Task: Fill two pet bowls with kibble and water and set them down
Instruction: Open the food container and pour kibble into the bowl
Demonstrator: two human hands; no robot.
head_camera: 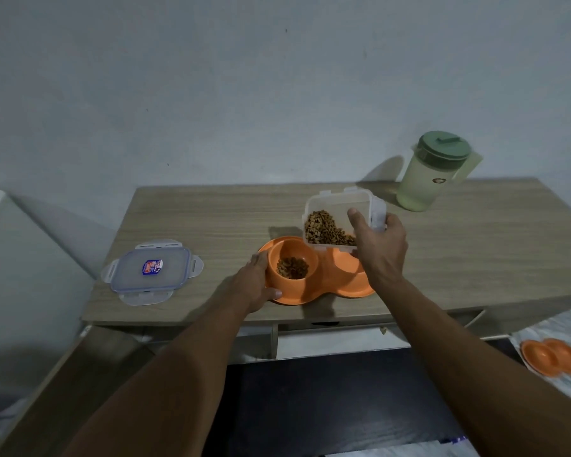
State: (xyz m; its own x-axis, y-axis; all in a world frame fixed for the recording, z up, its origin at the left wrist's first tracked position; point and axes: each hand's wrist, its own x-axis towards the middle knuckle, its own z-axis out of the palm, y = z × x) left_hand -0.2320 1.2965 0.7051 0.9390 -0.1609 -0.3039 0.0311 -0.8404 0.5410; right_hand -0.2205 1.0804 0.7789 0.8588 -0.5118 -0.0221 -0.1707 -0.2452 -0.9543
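An orange double pet bowl (323, 285) sits near the front edge of the wooden table (211, 219). Its left cup holds a small heap of brown kibble (292, 267); the right cup is partly hidden behind my right hand. My left hand (256, 285) grips the bowl's left rim. My right hand (378, 245) holds a clear plastic container (337, 206), tilted above the bowl, with kibble piled toward its lower side. A pale green pitcher (426, 179) with a darker green lid stands upright at the back right of the table.
The container's clear lid (152, 270) lies flat on the table's left side. A second orange double bowl (552, 357) rests on a pale surface at the lower right, off the table. A wall stands directly behind the table. A dark floor lies below.
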